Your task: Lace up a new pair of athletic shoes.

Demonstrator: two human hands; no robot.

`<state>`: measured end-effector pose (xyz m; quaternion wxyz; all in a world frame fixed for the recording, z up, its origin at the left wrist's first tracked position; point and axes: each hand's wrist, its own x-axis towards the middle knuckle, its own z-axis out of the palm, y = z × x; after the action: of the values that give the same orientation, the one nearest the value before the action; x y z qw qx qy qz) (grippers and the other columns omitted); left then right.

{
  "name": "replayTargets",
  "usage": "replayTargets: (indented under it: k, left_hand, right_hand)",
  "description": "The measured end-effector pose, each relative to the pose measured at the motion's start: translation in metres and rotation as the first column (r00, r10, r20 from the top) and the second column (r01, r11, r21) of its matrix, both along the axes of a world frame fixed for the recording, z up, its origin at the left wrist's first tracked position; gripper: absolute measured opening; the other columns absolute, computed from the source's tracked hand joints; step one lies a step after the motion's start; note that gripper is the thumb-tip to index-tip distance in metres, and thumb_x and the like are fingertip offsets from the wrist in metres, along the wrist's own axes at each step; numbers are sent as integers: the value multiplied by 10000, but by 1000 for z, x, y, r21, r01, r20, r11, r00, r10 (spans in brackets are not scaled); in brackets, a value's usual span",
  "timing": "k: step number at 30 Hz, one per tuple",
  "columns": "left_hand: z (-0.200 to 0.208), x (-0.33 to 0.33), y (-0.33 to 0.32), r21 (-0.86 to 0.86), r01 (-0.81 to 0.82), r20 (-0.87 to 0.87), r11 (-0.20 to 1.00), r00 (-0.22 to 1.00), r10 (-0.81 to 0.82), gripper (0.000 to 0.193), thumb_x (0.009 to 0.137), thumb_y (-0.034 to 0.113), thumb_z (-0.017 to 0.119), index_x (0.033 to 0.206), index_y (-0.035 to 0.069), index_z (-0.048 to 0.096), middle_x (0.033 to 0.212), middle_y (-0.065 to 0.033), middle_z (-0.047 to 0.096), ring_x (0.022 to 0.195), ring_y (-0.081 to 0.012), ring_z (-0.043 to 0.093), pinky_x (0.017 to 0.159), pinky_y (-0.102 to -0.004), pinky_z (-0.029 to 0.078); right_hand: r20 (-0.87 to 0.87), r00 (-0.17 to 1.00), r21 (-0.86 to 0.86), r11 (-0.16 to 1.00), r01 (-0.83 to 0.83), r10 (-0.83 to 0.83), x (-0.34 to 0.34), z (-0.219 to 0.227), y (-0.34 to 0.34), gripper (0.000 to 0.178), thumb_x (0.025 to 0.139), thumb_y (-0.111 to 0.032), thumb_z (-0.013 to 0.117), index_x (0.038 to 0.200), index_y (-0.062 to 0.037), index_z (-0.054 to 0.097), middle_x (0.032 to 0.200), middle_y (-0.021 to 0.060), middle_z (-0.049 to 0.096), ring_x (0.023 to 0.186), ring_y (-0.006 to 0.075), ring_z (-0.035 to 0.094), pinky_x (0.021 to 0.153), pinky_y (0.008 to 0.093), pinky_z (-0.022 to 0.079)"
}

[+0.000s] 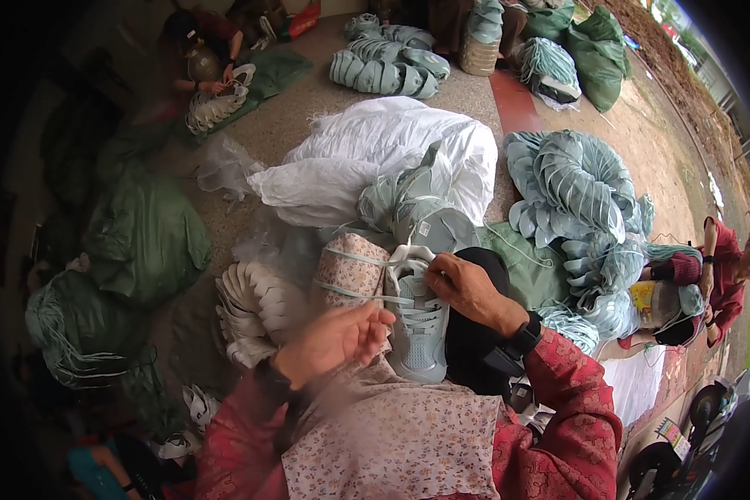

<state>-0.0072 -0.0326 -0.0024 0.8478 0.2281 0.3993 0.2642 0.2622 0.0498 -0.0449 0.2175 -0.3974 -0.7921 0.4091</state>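
Note:
A pale grey-green shoe upper (pixel 417 333) with a white collar lies before me, toe toward my body. A light shoelace (pixel 354 293) crosses its front and loops over the floral-cloth-covered pad (pixel 350 260) to its left. At the shoe's upper right eyelets, the fingers of my right hand (pixel 468 287) are pinched together, apparently on the lace; the fingertips partly hide it. My left hand (pixel 329 343) is beside the shoe's left side, blurred by motion, its fingers loosely bent and apart with nothing visible in them. Floral cloth (pixel 392 442) covers my lap.
Beyond the shoe lie stacked grey-green uppers (pixel 429 217) and a white sack (pixel 392 150). Cream uppers (pixel 254 308) stand at left, near green sacks (pixel 146 233). More coiled uppers (pixel 583 179) fill the right. Other people sit working at far left (pixel 204 67) and right (pixel 721 275).

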Motion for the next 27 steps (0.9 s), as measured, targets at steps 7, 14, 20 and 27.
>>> replayTargets:
  k: [7,14,20,27]
  left_hand:
    - [-22,7,-19,-120,-275,420,954,857,299,518,1020,394,501,1382,28,440,949,-70,608,782,-156,570,682,-293,475]
    - [-58,-126,-15,-111,-754,406,648,560,722,165,1023,219,524,1042,84,616,818,-5,564,738,-132,541,675,-284,483]
    - [-40,-204,-52,-10,-949,45,314,313,949,209,1017,200,538,1140,48,611,918,-20,605,878,-177,607,855,-348,518]
    - [-46,-228,-71,96,-830,342,550,546,764,243,1031,206,511,1187,32,580,702,29,497,515,-69,423,445,-222,359]
  right_hand:
    - [-397,795,-810,583,-68,-458,1,53,-34,146,1012,-227,538,1049,-87,556,750,18,582,540,71,449,477,203,335]
    - [-700,287,-667,742,61,-653,149,51,-66,115,1014,-156,503,992,-60,563,700,-2,511,490,99,381,426,233,316]
    - [-393,-57,-916,386,112,-918,277,-19,-128,165,996,-169,559,1050,-35,640,728,-6,566,525,99,398,463,231,369]
    - [397,519,-343,402,849,-758,235,-41,-126,526,930,-196,622,1382,17,461,935,173,680,522,213,666,336,256,416]
